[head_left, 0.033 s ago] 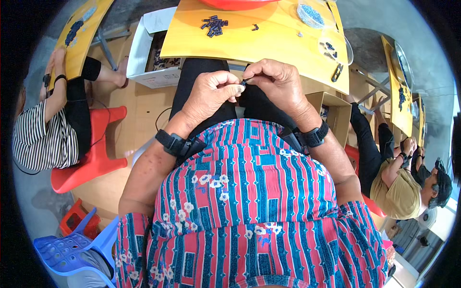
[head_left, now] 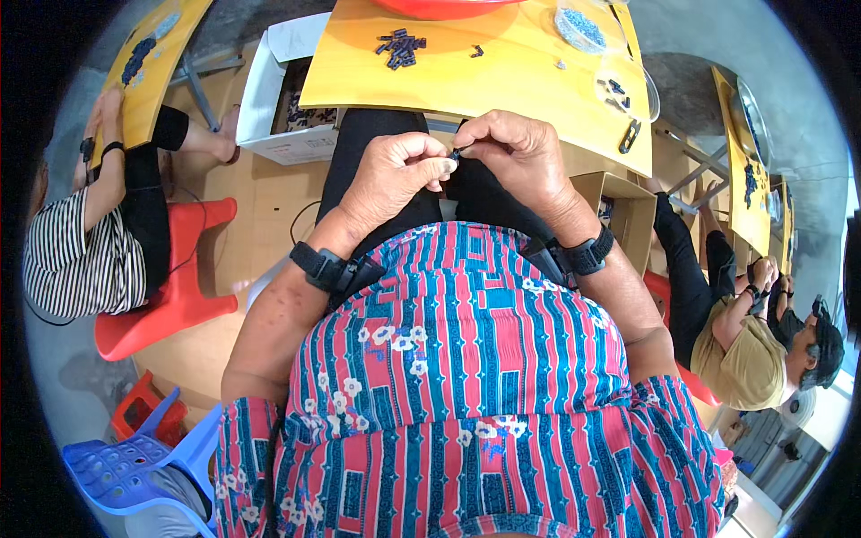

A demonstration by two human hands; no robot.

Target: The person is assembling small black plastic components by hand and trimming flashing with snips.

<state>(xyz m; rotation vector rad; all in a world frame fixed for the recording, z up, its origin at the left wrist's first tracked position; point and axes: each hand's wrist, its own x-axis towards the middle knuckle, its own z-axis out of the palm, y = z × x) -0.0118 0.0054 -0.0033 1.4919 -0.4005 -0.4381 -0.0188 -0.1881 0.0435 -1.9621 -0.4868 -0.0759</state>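
My left hand (head_left: 395, 175) and my right hand (head_left: 516, 157) meet above my lap, just in front of the yellow table (head_left: 502, 90). Their fingertips pinch one small dark part (head_left: 455, 154) between them. I cannot tell how the part is shaped, as the fingers hide most of it. A black band sits on each wrist. On the table beyond lies a loose pile of similar small dark parts (head_left: 399, 47), with a few single ones scattered nearby.
A clear bag of blue bits (head_left: 583, 27) and a red basin rim (head_left: 439, 7) are on the table. A white box (head_left: 269, 99) stands left, a brown carton (head_left: 619, 211) right. A person in stripes (head_left: 76, 260) sits left; another person (head_left: 744, 359) right. A blue stool (head_left: 134, 466) stands near.
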